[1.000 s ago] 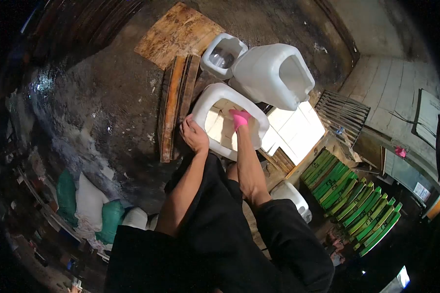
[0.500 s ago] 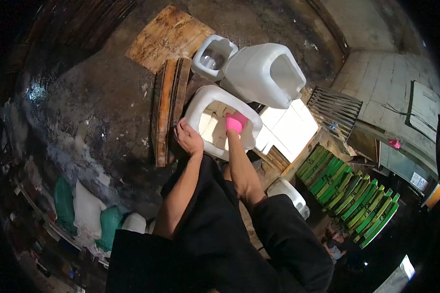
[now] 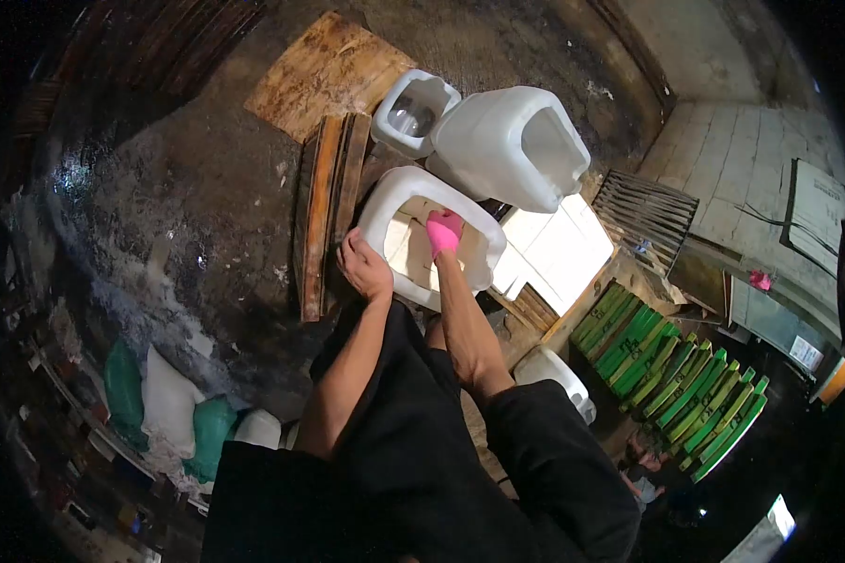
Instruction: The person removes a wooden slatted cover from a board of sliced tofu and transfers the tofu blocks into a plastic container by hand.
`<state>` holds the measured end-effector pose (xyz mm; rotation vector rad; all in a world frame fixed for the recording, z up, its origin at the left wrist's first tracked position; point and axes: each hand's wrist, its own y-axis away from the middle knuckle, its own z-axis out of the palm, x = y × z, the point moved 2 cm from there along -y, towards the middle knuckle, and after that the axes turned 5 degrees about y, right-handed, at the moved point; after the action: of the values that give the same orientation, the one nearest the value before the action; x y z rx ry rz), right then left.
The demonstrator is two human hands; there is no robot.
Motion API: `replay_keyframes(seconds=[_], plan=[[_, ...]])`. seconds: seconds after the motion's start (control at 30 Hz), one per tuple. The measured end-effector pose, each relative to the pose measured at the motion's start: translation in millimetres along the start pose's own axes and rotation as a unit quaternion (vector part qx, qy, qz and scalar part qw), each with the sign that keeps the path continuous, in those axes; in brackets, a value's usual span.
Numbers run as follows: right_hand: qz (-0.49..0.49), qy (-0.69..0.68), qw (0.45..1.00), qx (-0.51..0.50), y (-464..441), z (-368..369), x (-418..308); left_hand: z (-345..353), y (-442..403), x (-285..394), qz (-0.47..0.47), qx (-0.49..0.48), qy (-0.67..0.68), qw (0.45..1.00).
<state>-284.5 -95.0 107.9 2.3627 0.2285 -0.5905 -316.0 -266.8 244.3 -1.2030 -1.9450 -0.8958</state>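
Observation:
A white plastic tub (image 3: 382, 212), which looks like a cut-open jug, stands in front of my legs. My left hand (image 3: 364, 267) is bare and grips its left rim. Inside the opening is my right hand (image 3: 445, 235) in a short pink glove. Its fingers are curled closed, and what they hold, if anything, is hidden. Below the glove, the tub's inside shows a pale cream surface with dark lines; I cannot tell what it is.
Beyond the tub stand a large cut white jug (image 3: 498, 141) and a smaller one (image 3: 399, 111). Wooden planks (image 3: 324, 216) lie left, near a stained board (image 3: 324, 70). A bright white panel (image 3: 559, 249), green slatted pieces (image 3: 671, 375) and a metal grate (image 3: 648, 214) are at right. Sacks (image 3: 169, 399) sit lower left.
My gloved right hand has shifted slightly left and up inside the tub, and its fingers have gone from extended to curled. The left hand keeps its place on the rim.

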Motion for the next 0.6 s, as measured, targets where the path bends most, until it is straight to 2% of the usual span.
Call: replay_keyframes(seconds=[0.03, 0.13, 0.23, 0.33, 0.43, 0.53, 0.6], plan=[[0.011, -0.056, 0.998, -0.002, 1.2, 1.6, 3.6, -0.9, 0.5, 1.5, 0.006, 0.001, -0.002, 1.000], [-0.051, 0.036, 0.997, 0.035, 30.0, -25.9, -27.9, -2.0, 1.2, 3.5, 0.017, 0.002, -0.009, 1.000], [-0.065, 0.031, 0.984, 0.163, 39.2, -23.4, -26.0, -1.2, -0.5, 1.5, 0.015, 0.003, -0.010, 1.000], [-0.080, 0.062, 0.991, 0.091, 43.8, -24.7, -27.9, -2.0, 0.4, 2.2, 0.017, -0.002, -0.012, 1.000], [-0.046, 0.078, 0.994, 0.063, 19.6, -8.6, -18.2, -0.8, 1.0, 2.2, 0.026, -0.003, -0.009, 1.000], [-0.064, 0.104, 0.991, 0.049, 11.1, -2.2, -7.4, -0.2, 0.1, -5.0, 0.034, 0.002, 0.007, 0.999], [-0.089, 0.181, 0.979, 0.039, 15.2, -7.6, -18.6, 1.6, -0.4, -5.6, 0.036, -0.005, 0.010, 0.999]])
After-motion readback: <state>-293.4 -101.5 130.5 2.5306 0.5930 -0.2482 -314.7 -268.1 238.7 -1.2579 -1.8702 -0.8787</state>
